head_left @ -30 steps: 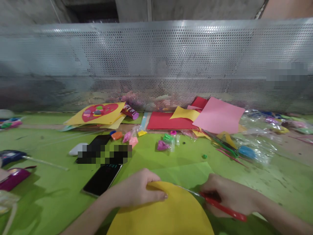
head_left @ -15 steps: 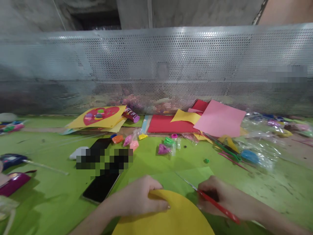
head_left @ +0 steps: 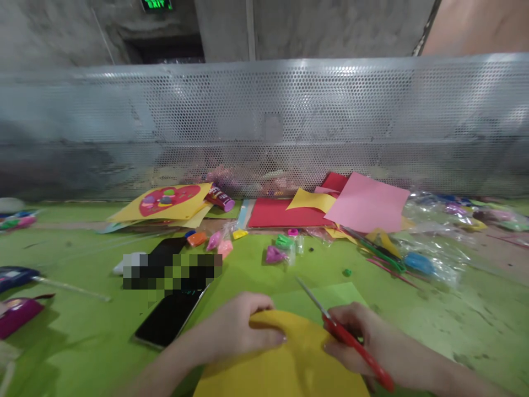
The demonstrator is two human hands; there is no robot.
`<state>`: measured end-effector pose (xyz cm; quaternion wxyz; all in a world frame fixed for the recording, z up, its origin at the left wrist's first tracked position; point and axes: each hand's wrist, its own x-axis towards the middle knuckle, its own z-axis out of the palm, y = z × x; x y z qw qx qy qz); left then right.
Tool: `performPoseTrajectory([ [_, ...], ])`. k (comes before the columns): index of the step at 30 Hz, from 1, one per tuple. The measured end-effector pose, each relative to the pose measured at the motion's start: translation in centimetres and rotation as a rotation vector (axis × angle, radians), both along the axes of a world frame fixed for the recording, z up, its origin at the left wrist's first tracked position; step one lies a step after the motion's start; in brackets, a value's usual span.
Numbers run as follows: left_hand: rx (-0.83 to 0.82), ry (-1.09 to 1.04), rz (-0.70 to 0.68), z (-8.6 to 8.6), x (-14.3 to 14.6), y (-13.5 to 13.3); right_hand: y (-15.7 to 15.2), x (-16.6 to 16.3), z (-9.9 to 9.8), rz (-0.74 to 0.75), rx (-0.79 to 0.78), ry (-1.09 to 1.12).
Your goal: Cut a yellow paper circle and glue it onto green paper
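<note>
My left hand (head_left: 243, 331) pinches the upper edge of a yellow sheet of paper (head_left: 285, 366), thumb on top. The sheet has a curved upper edge and its lower part runs out of view. In my right hand (head_left: 363, 342) is a pair of scissors (head_left: 345, 334) with red handles, its metal blades pointing up and to the left, above the paper's edge. Whether the blades are parted I cannot tell. Beyond them a light green sheet (head_left: 341, 295) lies on the green table.
Phones (head_left: 171, 314) lie at left. Glue guns (head_left: 20, 317) are at the far left. Behind are a red sheet (head_left: 285, 212), a pink sheet (head_left: 370, 201) and a yellow card with a red heart (head_left: 169, 199). Small clay packets (head_left: 275, 253) lie mid-table. A perforated metal panel (head_left: 264, 99) borders the back.
My right hand with the scissors has shifted slightly left and up, nearer the yellow paper. The camera has tilted up a little, bringing a green exit sign into view.
</note>
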<state>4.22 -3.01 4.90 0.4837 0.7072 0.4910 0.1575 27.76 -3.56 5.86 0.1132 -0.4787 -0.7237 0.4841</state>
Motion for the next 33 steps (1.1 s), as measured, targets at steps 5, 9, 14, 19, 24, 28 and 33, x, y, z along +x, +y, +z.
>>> performPoseTrajectory([
  [5, -0.171, -0.254, 0.172, -0.2, -1.1, 1.4, 0.8, 1.1, -0.9, -0.263, 0.018, 0.140],
  [9, -0.129, -0.328, 0.249, -0.7, -1.7, 2.4, 1.6, 1.9, -1.6, -0.366, 0.037, 0.201],
  [14, 0.046, -0.229, 0.395, -0.9, -1.9, 2.6, 2.0, 2.8, -2.0, -0.318, -0.001, 0.108],
  [19, 0.036, -0.214, 0.456, -0.6, -2.1, 2.6, 3.1, 4.3, -1.2, -0.248, 0.053, 0.078],
  [24, 0.036, -0.267, 0.490, -0.1, -1.8, 2.3, 3.9, 5.3, -0.9, -0.151, 0.079, 0.022],
  [28, -0.002, -0.319, 0.437, -0.1, -1.5, 2.0, 3.6, 5.0, 0.0, -0.125, 0.093, -0.077],
  [33, 0.004, -0.291, 0.396, 0.2, -1.0, 1.4, 3.4, 4.6, 0.6, -0.078, 0.126, -0.190],
])
